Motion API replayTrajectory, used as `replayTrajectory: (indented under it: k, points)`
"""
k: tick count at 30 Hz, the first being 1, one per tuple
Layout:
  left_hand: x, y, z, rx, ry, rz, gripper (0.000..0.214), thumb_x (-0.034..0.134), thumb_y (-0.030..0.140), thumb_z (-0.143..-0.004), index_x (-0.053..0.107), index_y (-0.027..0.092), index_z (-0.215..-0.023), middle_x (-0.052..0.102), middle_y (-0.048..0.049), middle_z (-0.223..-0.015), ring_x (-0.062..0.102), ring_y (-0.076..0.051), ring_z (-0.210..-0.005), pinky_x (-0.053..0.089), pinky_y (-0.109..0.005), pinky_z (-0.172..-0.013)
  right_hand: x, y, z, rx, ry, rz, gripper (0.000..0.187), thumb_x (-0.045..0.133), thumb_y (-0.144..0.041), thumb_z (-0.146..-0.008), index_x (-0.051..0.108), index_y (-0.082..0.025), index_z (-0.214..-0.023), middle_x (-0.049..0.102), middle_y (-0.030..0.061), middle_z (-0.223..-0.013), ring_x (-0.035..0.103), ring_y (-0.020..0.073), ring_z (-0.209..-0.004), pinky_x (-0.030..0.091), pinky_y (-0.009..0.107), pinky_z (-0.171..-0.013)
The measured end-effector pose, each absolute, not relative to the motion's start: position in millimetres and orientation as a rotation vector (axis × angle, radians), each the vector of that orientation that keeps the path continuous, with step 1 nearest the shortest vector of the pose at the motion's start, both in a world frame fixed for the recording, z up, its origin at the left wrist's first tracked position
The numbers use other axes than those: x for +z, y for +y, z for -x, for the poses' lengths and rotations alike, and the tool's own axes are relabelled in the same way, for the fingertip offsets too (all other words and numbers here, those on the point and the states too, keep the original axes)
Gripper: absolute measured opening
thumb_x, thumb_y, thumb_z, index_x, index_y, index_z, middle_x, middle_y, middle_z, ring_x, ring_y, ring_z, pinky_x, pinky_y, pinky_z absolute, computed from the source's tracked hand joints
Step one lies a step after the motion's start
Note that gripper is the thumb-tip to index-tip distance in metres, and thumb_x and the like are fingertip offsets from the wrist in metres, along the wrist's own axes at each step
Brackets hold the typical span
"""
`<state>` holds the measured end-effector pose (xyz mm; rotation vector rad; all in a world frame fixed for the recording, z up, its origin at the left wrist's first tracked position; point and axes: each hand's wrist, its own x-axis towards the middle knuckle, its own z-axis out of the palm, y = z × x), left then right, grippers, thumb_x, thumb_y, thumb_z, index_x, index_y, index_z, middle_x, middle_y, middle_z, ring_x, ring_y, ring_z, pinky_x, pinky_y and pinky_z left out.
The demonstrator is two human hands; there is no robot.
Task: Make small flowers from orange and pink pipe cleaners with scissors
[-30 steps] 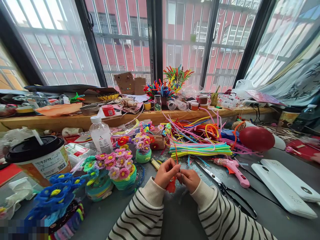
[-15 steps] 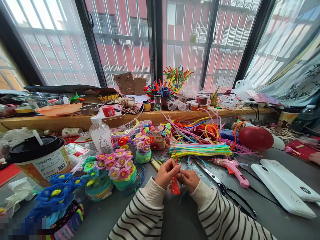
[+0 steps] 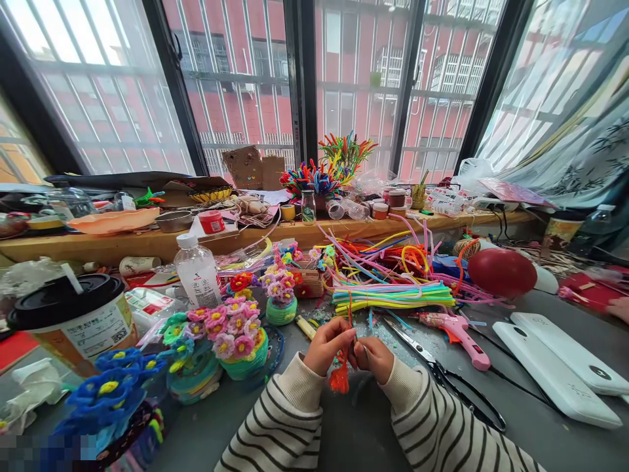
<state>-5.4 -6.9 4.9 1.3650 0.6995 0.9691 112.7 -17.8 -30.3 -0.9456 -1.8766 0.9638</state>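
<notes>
In the head view my left hand [image 3: 327,344] is closed in a pinch on a small orange-red yarn piece [image 3: 339,379], which dangles below the fingers. A red strand [image 3: 350,305] rises from that hand toward the pile behind. Close beside it, my right hand [image 3: 376,357] is closed, its fingertips almost touching the left ones. A thin dark thing shows at the right fingers, too small to name. Just right of the hands lie long scissors [image 3: 417,351], blades apart, and a pink glue gun [image 3: 459,331].
Fuzzy flower pots [image 3: 240,357] and a lidded cup [image 3: 83,321] crowd the left. Bundled pipe cleaners [image 3: 393,295] lie behind the hands. Two white power banks [image 3: 555,373] and a dark red balloon [image 3: 502,272] are at right. Another person's hand [image 3: 618,308] shows at the right edge.
My right hand has tilted and shifted a little, its fingertips parting slightly from the left ones. The orange-red piece has swung slightly and hangs lower. The view has moved a bit.
</notes>
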Motion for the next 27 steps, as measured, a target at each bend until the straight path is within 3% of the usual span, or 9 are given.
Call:
replayTrajectory:
  k: [8,16,27]
  points:
    - [2.4,-4.7,6.8,1.006,0.707,-1.378,0.03,0.054,0.037,-0.058,0.036,0.014,-0.049,0.035,0.006,-0.044,0.032,-0.005,-0.043,0.024,-0.019,-0.042,-27.2,-18.5,-114.2,0.836,-1.892,1.056,0.055,0.022,-0.061,-0.067,0.039,-0.016,-0.04,0.032,-0.0038,-0.036,0.031,0.0059,-0.036,0.024,0.019,-0.036]
    - [4.6,-7.9,5.2,0.911,0.667,-1.351,0.028,0.052,0.039,-0.058,0.039,0.015,-0.051,0.042,0.0051,-0.041,0.04,-0.007,-0.036,0.029,-0.02,-0.039,-29.2,-18.9,-112.1,0.989,-1.83,0.961,0.06,0.014,-0.066,-0.064,0.039,-0.015,-0.041,0.025,-0.0052,-0.036,0.026,0.0053,-0.034,0.022,0.019,-0.035]
    - [2.1,-5.1,5.8,0.955,0.698,-1.374,0.027,0.053,0.035,-0.059,0.04,0.014,-0.05,0.039,0.0056,-0.042,0.038,-0.005,-0.039,0.028,-0.018,-0.041,-28.1,-18.1,-114.5,0.832,-1.868,0.999,0.059,0.018,-0.063,-0.066,0.04,-0.015,-0.04,0.029,-0.0041,-0.037,0.028,0.0055,-0.036,0.024,0.019,-0.039]
